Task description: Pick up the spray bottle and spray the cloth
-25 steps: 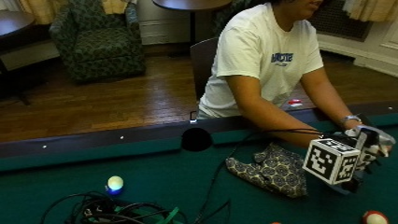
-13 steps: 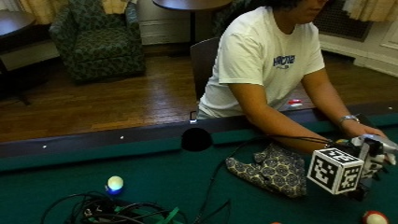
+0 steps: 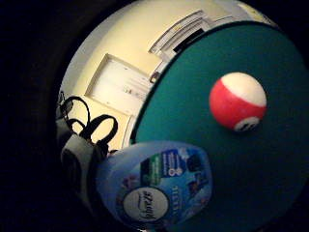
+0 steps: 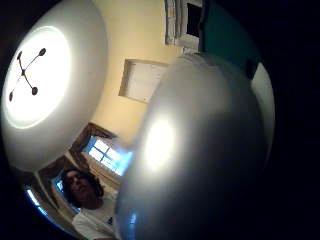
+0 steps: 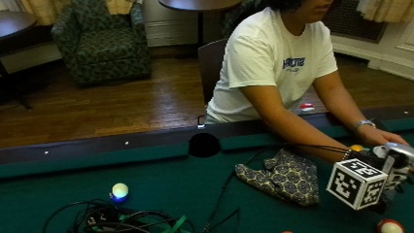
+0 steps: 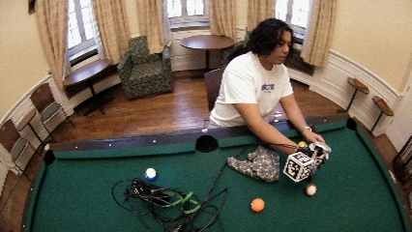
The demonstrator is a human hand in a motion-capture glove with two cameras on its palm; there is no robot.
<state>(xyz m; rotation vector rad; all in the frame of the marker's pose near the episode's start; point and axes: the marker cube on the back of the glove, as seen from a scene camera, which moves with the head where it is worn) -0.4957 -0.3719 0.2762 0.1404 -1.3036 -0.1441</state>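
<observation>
Both hands work at the person's edge of the green felt surface (image 5: 77,170), toward its right end. The black-gloved right hand (image 5: 382,171) is largely hidden in the outside view, so whether its fingers wrap the bottle cannot be told; the bare left hand (image 5: 383,139) rests just behind it.

The patterned navy and cream cloth (image 5: 283,176) lies crumpled on the felt just beside the gloved hand, between it and the dark side pocket (image 5: 204,144) in the near rail.

The pale blue plastic spray bottle with a white round label (image 3: 157,186) sits close against the right palm: it fills one side of the little-finger view, with the felt and a red and white striped billiard ball (image 3: 237,101) beyond it. In the thumb-side view the bottle's smooth pale body blocks most of the frame. In the outside view only its white spray head (image 5: 398,154) shows above the glove.

Judged from this, the bottle is at the hand and seemingly off the felt or nearly so, and the step in hand is bringing it to bear on the cloth. To do it well, the nozzle should be turned toward the cloth, which lies toward the pocket side, and the bottle kept upright enough to draw liquid, a finger reaching the trigger. Aiming at the middle of the heap would keep mist off the felt and the tangle of black cables (image 5: 123,221) near the far corner.
</observation>
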